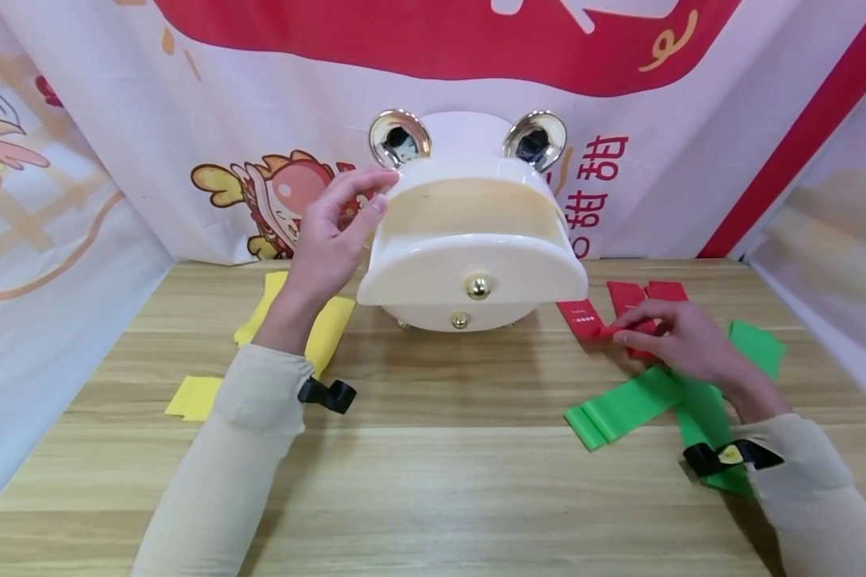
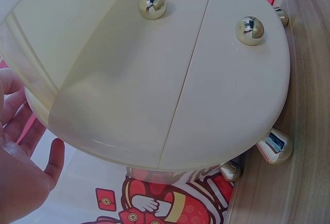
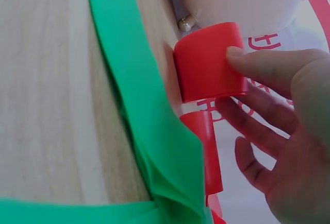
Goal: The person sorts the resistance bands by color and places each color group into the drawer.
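My right hand (image 1: pixel 681 336) pinches the end of a red elastic band (image 3: pixel 209 62) between thumb and fingers. The band bends up off the table in the right wrist view; printed text shows on its flat part (image 1: pixel 583 319) in the head view. My left hand (image 1: pixel 335 228) is raised at the upper left side of a white frog-shaped box (image 1: pixel 469 268), thumb and fingers apart, fingertips right at its edge. The box's upper front, with a gold knob (image 2: pixel 152 6), stands forward and reveals a beige inside (image 1: pixel 476 204). Another gold knob (image 2: pixel 250 31) sits on the lower front.
Green bands (image 1: pixel 628 405) lie crossed below my right hand, beside more red bands (image 1: pixel 628 295). Yellow bands (image 1: pixel 329 332) lie partly under my left forearm. The box stands on small gold feet (image 2: pixel 275 145) at the wooden table's back, before a printed cloth (image 1: pixel 260 104).
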### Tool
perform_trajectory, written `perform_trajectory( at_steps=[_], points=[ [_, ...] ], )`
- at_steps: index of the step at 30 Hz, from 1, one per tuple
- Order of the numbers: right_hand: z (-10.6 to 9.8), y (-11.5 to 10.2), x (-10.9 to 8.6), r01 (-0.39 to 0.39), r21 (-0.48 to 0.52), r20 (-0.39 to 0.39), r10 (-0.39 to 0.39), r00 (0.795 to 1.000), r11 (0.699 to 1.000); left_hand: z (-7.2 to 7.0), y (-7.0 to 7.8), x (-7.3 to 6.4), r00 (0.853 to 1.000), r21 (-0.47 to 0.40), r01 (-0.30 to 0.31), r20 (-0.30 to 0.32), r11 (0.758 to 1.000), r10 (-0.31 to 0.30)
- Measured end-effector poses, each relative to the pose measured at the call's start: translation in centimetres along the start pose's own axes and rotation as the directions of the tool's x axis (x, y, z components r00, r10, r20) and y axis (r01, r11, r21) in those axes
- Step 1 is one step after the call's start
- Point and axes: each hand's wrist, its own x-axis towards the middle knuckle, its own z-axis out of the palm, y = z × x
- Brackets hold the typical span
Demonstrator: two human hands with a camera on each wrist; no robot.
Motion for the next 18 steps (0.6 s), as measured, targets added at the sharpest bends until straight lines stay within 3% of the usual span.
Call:
perform_trajectory(
  at_steps=[4,10,18],
  points=[
    [-0.2,-0.4,-0.1,-0.003,0.029,-0.057,0.005,0.998,1.0,-0.1,0.0,0.0,1.0,-0.001,0.0,-0.001,1.0,0.0],
    [-0.6,-1.0,-0.3,-0.032,0.18,-0.156,0.061,0.986,0.983,-0.1,-0.1,-0.1,1.0,0.002,-0.001,-0.007,1.0,0.001],
    [-1.2,-1.4,-1.1,0.046,0.297,-0.234,0.026,0.972,0.954,0.0,-0.1,-0.1,1.0,-0.003,-0.007,-0.001,1.0,0.007]
  ],
)
